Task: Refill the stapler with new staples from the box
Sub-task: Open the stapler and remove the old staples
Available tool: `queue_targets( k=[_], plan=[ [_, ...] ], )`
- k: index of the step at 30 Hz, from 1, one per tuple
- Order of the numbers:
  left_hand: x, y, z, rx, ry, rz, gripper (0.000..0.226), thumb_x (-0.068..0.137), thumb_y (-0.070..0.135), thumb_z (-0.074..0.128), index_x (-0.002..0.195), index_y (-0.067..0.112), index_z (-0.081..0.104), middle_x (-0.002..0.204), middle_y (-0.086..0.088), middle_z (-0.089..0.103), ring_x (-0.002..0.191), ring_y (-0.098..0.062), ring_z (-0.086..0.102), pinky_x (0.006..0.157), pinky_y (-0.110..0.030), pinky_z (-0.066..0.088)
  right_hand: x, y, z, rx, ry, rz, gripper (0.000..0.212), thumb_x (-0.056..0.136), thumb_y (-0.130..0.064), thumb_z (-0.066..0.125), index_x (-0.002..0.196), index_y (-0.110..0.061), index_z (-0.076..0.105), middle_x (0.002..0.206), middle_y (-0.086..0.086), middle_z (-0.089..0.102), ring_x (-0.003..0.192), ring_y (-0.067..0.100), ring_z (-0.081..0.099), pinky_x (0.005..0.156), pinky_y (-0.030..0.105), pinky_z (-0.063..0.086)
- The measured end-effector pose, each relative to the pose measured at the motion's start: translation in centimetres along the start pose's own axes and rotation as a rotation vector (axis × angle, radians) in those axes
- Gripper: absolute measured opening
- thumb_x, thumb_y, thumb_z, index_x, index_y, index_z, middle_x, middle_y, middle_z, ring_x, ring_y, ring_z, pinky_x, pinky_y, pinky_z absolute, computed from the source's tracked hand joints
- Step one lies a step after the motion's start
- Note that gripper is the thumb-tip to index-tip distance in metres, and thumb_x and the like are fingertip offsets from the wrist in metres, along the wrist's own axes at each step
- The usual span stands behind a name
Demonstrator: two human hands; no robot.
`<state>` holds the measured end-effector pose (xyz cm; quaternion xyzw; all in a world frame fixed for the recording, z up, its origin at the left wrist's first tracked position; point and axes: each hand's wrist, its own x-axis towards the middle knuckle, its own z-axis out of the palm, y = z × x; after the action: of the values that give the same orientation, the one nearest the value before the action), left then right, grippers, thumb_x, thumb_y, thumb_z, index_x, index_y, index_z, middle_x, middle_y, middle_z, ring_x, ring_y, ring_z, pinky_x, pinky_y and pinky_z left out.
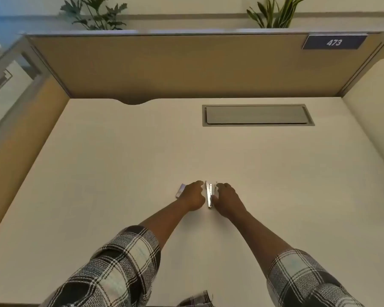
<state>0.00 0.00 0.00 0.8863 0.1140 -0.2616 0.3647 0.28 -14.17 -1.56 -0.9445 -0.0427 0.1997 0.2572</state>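
A small silver stapler (209,194) lies opened on the white desk (120,162), its metal parts pointing away from me. My right hand (227,199) grips its right side with curled fingers. My left hand (193,196) sits just left of the stapler, fingers curled toward it; whether it holds staples is too small to tell. A small pale staple box (180,190) peeks out from behind my left hand, mostly hidden by it.
A grey cable hatch (258,115) is set into the desk at the back right. Tan partition walls (164,65) enclose the desk, with a "473" sign (334,42) at the top right and plants (95,14) behind.
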Motion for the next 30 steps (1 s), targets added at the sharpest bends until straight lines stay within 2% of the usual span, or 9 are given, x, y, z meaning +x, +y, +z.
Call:
queue_targets(
  k=[5, 7, 10, 15, 18, 22, 25, 28, 30],
  plan=[
    [-0.1, 0.8, 0.9, -0.237, 0.027, -0.038, 0.015, 0.088, 0.003, 0.055, 0.1, 0.0, 0.064, 0.084, 0.0, 0.061, 0.098, -0.024, 0.061, 0.078, -0.023, 0.039, -0.2, -0.2, 0.5, 0.065, 0.012, 0.013, 0.038, 0.089, -0.024, 0.058, 0.12, -0.003, 0.053, 0.114, 0.014, 0.056, 0.106, 0.031, 0.055, 0.082, 0.035, 0.043],
    [-0.4, 0.9, 1.2, -0.557, -0.02, -0.141, 0.016, 0.088, 0.0, 0.054, 0.094, 0.004, 0.069, 0.094, -0.012, 0.071, 0.094, -0.026, 0.065, 0.088, -0.039, 0.052, -0.3, -0.2, 0.9, 0.105, 0.025, 0.019, 0.039, 0.088, -0.027, 0.061, 0.119, -0.004, 0.054, 0.112, 0.014, 0.056, 0.103, 0.032, 0.057, 0.08, 0.035, 0.044],
    [-0.8, 1.1, 1.5, -0.82, -0.05, -0.261, 0.024, 0.086, -0.003, 0.056, 0.08, 0.016, 0.07, 0.098, -0.014, 0.074, 0.089, -0.026, 0.067, 0.092, -0.048, 0.055, -0.4, -0.3, 1.0, 0.17, 0.047, 0.053, 0.038, 0.086, -0.026, 0.063, 0.116, -0.004, 0.054, 0.111, 0.015, 0.057, 0.102, 0.032, 0.056, 0.081, 0.036, 0.044],
    [-1.4, 1.2, 2.0, -0.995, -0.103, -0.323, 0.028, 0.083, -0.006, 0.058, 0.081, 0.015, 0.076, 0.077, -0.004, 0.075, 0.069, -0.016, 0.065, 0.084, -0.043, 0.058, -0.5, -0.5, 1.2, 0.132, 0.057, 0.033, 0.032, 0.087, -0.02, 0.059, 0.114, -0.004, 0.054, 0.11, 0.017, 0.059, 0.102, 0.035, 0.054, 0.083, 0.038, 0.042],
    [-1.7, 1.1, 1.8, -1.033, -0.111, -0.325, 0.026, 0.084, -0.007, 0.057, 0.087, 0.013, 0.074, 0.084, -0.006, 0.072, 0.08, -0.018, 0.064, 0.066, -0.032, 0.053, -0.6, -0.6, 1.5, 0.069, 0.061, -0.016, 0.027, 0.088, -0.011, 0.053, 0.114, -0.003, 0.053, 0.111, 0.017, 0.059, 0.102, 0.035, 0.053, 0.083, 0.037, 0.039],
    [-1.6, 0.6, 1.7, -1.014, -0.063, -0.334, 0.018, 0.083, -0.004, 0.063, 0.086, 0.013, 0.068, 0.089, -0.009, 0.068, 0.09, -0.023, 0.061, 0.072, -0.034, 0.05, -0.6, -0.5, 1.3, 0.046, 0.075, -0.041, 0.022, 0.084, 0.0, 0.048, 0.105, -0.003, 0.054, 0.107, 0.017, 0.06, 0.097, 0.034, 0.054, 0.077, 0.035, 0.039],
    [-1.2, 0.1, 1.2, -0.847, 0.061, -0.262, 0.041, 0.08, -0.005, 0.065, 0.117, 0.012, 0.056, 0.105, -0.008, 0.063, 0.09, -0.025, 0.061, 0.072, -0.034, 0.052, -0.8, -0.6, 0.9, 0.073, 0.093, -0.076, 0.03, 0.079, 0.006, 0.046, 0.105, -0.005, 0.056, 0.105, 0.014, 0.06, 0.099, 0.033, 0.053, 0.079, 0.036, 0.044],
    [-0.8, -0.5, -0.3, -0.422, 0.211, -0.009, 0.061, 0.08, -0.001, 0.069, 0.134, 0.016, 0.047, 0.119, -0.009, 0.06, 0.103, -0.026, 0.062, 0.091, -0.036, 0.052, -1.1, -0.6, 0.3, 0.065, 0.112, -0.138, 0.043, 0.078, 0.009, 0.045, 0.115, -0.009, 0.056, 0.111, 0.01, 0.06, 0.103, 0.03, 0.051, 0.083, 0.036, 0.044],
    [-0.6, -0.9, -1.4, -0.275, 0.212, 0.182, 0.065, 0.078, -0.003, 0.073, 0.135, 0.018, 0.051, 0.12, -0.008, 0.06, 0.099, -0.024, 0.065, 0.09, -0.034, 0.054, -1.2, -0.4, -0.2, 0.042, 0.139, -0.189, 0.046, 0.081, 0.008, 0.046, 0.122, -0.011, 0.055, 0.115, 0.007, 0.06, 0.105, 0.028, 0.05, 0.085, 0.035, 0.044]
  ],
)
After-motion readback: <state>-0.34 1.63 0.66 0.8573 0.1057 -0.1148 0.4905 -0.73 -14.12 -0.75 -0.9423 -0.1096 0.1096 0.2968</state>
